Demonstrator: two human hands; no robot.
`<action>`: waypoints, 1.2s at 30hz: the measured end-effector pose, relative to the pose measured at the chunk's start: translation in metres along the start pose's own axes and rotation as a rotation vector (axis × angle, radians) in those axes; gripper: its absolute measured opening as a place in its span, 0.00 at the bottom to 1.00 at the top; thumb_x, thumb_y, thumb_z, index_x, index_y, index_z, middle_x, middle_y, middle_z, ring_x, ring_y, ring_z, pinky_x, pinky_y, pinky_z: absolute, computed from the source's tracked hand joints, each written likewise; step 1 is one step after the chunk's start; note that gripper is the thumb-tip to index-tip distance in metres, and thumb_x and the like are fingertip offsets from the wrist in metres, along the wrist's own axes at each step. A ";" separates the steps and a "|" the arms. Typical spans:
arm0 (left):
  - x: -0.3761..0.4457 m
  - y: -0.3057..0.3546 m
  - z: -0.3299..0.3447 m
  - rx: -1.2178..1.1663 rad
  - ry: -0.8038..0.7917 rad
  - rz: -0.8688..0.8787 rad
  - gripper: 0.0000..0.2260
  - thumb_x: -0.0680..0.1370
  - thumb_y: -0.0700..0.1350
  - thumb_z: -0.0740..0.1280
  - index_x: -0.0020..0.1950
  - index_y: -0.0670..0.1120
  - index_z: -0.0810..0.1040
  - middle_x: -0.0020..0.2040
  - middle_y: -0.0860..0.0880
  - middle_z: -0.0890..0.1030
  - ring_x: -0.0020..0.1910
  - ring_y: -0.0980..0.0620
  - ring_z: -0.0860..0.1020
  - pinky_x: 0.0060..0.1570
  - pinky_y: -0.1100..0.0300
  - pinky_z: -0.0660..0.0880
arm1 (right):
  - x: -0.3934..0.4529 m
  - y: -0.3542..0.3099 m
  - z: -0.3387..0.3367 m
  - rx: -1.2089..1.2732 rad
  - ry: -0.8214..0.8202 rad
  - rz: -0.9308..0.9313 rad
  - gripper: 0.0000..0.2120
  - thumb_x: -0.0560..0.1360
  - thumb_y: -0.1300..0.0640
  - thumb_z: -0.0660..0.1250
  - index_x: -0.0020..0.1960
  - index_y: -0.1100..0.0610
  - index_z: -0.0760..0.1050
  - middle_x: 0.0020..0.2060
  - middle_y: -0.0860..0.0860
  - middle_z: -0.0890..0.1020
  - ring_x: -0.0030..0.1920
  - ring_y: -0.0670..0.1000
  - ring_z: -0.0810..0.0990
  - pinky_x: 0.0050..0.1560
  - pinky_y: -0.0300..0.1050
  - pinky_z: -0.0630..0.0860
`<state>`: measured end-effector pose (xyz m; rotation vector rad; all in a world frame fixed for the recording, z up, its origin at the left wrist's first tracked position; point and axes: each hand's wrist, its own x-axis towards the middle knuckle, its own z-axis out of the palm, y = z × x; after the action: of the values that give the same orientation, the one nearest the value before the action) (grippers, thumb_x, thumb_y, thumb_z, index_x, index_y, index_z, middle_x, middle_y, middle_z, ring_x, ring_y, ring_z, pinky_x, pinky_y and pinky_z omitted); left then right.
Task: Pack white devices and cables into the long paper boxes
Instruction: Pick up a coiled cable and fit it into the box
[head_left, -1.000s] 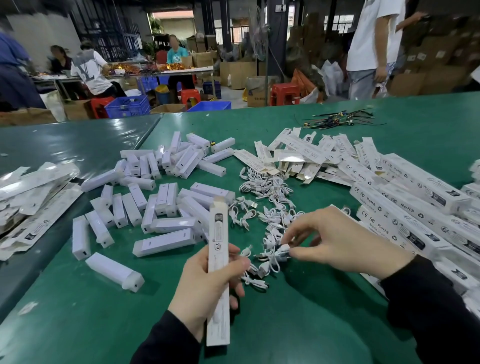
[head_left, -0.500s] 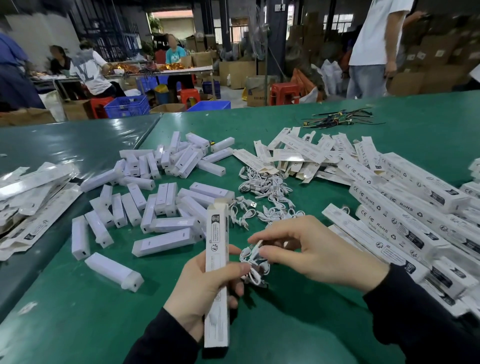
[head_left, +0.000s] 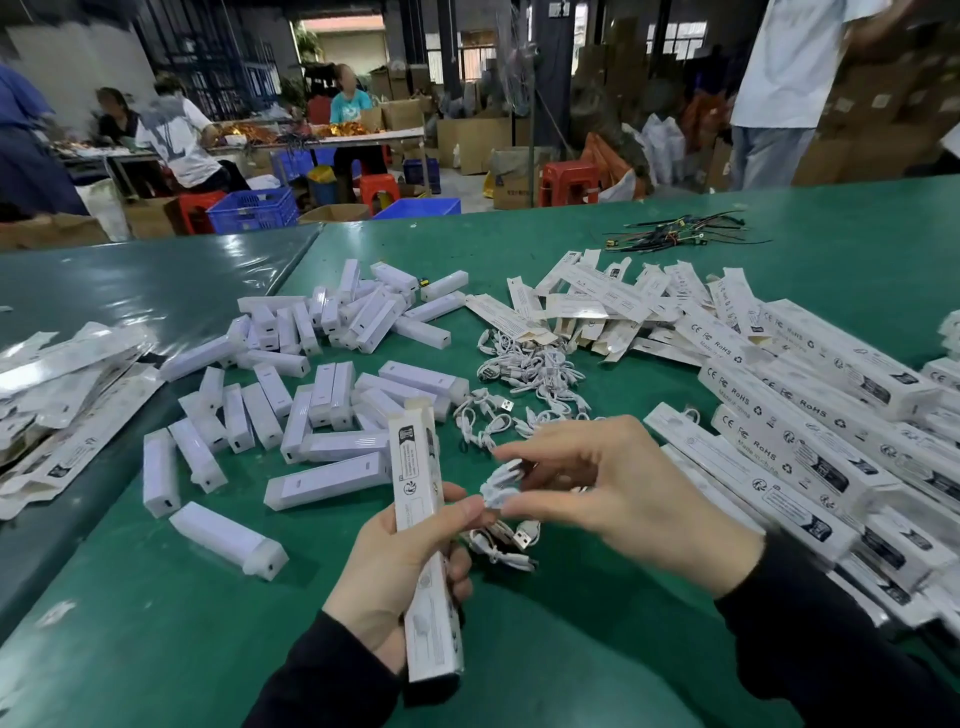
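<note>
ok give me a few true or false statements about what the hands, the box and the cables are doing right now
1. The left hand grips a long paper box held roughly upright. True.
2. The right hand lies flat on the table with nothing in it. False: it is raised and pinches a coiled white cable beside the box.
3. More white cables lie in a loose pile on the green table beyond the hands. True.
4. The white devices are stacked on the person's right. False: they lie scattered on the left; printed boxes are heaped on the right.
5. The box's top end is taped shut. False: its top flap stands open.
</note>
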<state>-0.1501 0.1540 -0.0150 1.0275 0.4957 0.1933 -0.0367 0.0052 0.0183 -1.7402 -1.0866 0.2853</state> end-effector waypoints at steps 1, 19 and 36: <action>-0.001 0.000 0.000 0.040 -0.025 -0.013 0.18 0.61 0.42 0.74 0.48 0.39 0.76 0.30 0.44 0.79 0.18 0.54 0.67 0.18 0.65 0.67 | 0.001 0.001 -0.003 0.088 0.034 0.017 0.17 0.66 0.61 0.78 0.54 0.58 0.84 0.40 0.49 0.85 0.38 0.46 0.84 0.42 0.37 0.79; -0.016 -0.003 0.002 0.387 -0.383 -0.190 0.16 0.67 0.42 0.74 0.52 0.40 0.75 0.27 0.44 0.73 0.17 0.52 0.68 0.19 0.65 0.69 | 0.004 0.009 -0.025 -0.153 0.011 0.155 0.13 0.77 0.59 0.69 0.61 0.51 0.81 0.54 0.42 0.84 0.56 0.41 0.80 0.61 0.42 0.74; -0.017 0.000 0.000 0.503 -0.526 -0.201 0.15 0.68 0.43 0.75 0.51 0.42 0.76 0.26 0.45 0.74 0.18 0.54 0.70 0.20 0.64 0.71 | -0.001 0.009 -0.053 -0.119 -0.181 0.240 0.12 0.76 0.59 0.70 0.57 0.46 0.83 0.53 0.36 0.84 0.58 0.39 0.80 0.66 0.44 0.74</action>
<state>-0.1650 0.1478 -0.0102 1.4486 0.1601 -0.3951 0.0005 -0.0295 0.0345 -1.9845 -1.0394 0.5458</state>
